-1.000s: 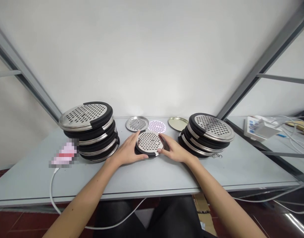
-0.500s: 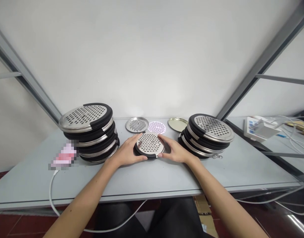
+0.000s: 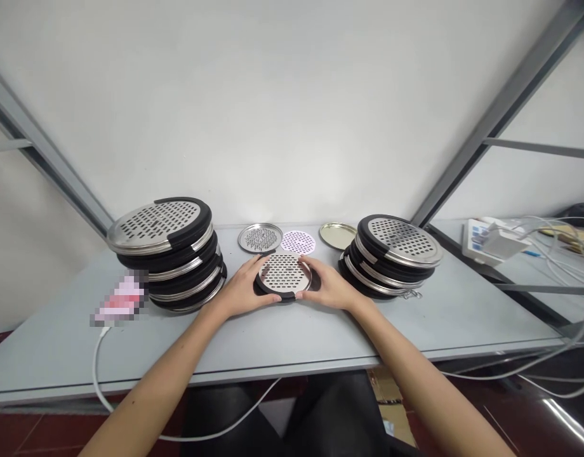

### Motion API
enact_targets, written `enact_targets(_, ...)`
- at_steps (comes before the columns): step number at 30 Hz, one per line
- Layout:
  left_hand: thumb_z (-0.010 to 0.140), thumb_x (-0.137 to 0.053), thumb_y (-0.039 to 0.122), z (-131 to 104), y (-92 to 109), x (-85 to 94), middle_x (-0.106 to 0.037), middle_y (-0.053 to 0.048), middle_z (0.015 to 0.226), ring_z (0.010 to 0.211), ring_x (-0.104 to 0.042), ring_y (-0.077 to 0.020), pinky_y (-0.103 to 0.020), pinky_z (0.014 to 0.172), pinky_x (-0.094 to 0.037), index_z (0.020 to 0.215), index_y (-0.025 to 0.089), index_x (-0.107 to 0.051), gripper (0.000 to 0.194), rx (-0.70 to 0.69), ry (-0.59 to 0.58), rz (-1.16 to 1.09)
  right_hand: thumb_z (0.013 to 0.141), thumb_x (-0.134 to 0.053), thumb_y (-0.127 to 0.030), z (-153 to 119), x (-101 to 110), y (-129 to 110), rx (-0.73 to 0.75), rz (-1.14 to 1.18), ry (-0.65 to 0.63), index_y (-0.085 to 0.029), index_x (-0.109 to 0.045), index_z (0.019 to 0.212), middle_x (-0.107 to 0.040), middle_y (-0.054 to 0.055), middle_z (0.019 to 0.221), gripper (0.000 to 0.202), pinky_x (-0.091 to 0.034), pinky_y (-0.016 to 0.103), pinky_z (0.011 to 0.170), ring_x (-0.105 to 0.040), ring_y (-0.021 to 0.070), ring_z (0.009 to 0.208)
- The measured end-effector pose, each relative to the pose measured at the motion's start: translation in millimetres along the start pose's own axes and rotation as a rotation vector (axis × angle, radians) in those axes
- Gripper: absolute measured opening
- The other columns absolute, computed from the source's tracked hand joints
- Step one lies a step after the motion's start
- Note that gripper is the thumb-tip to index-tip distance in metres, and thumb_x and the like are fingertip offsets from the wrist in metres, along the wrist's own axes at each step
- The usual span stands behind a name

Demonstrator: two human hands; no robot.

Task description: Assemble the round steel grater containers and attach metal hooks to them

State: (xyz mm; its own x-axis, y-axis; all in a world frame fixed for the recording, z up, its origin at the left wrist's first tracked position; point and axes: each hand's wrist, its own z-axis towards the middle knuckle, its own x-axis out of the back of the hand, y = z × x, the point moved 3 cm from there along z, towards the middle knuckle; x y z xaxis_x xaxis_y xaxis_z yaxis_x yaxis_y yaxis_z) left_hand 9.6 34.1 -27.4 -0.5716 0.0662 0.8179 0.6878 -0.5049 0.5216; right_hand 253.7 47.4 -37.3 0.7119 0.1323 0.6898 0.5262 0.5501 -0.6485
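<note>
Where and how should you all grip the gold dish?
Probably grip the gold dish by its left rim, coming from above left: it lies flat, its edge looks raised, and the right stack hides part of its right side.

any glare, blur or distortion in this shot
Head view: a bright glare streak on the floor, lower right; head view: the pink item coarsely pixelated; head view: the left post and right post leaning outward, probably wide-angle distortion; head view: the left hand, right hand and disc between them fairly sharp, with no strong motion blur.
</note>
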Motion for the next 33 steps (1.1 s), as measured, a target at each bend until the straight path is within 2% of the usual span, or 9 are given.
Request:
enact_targets(3,0.071,-0.072,0.060,0,0,1.9,-0.032,-0.013,0.155,0.144,-0.027,-0.0329,-0.050,0.116,-0.028,0.149,0.022,-0.031,0.096,-0.001,-0.037,0.012,0.065,-0.079,-0.056,0,4,-4,0.006,-0.009,0.004,-0.017,-0.042,0.142,-0.052,0.019,0.140,0.094,-0.039,0.054,0.108,-0.050,0.0357,0.128)
enact_targets(8,0.065,-0.077,0.058,-2,2,6.6,-0.026,-0.011,0.157,0.144,-0.025,-0.0346,-0.051,0.117,-0.027,0.150,0.025,-0.028,0.103,0.003,-0.087,-0.014,0.068,-0.077,-0.056,0,3,0,0.010,0.018,-0.036,-0.015,-0.034,0.147,-0.043,0.020,0.147,0.099,-0.035,0.054,0.111,-0.043,0.0358,0.134)
enact_targets(13,0.064,-0.081,0.051,-2,6,8.9,-0.031,-0.010,0.155,0.142,-0.030,-0.0329,-0.048,0.118,-0.028,0.149,0.025,-0.029,0.103,-0.037,-0.068,-0.044,0.066,-0.080,-0.052,-2,0,4,0.030,0.096,-0.071,-0.015,-0.031,0.149,-0.041,0.020,0.149,0.103,-0.034,0.053,0.113,-0.043,0.0350,0.135)
enact_targets(24,0.061,-0.082,0.052,-1,8,8.5,-0.036,-0.011,0.152,0.139,-0.036,-0.0326,-0.047,0.115,-0.032,0.150,0.023,-0.026,0.109,-0.037,-0.047,-0.037,0.058,-0.084,-0.055,-1,5,-5,-0.028,0.060,-0.026,-0.015,-0.039,0.145,-0.052,0.018,0.140,0.106,-0.039,0.051,0.108,-0.050,0.0357,0.128)
enact_targets(33,0.063,-0.081,0.051,-1,9,10.3,-0.037,-0.010,0.152,0.139,-0.036,-0.0327,-0.048,0.116,-0.031,0.149,0.025,-0.029,0.103,-0.045,-0.056,-0.053,0.066,-0.079,-0.054,0,7,0,0.087,0.008,-0.048,-0.019,-0.038,0.145,-0.045,0.017,0.146,0.096,-0.033,0.054,0.113,-0.043,0.0358,0.134)
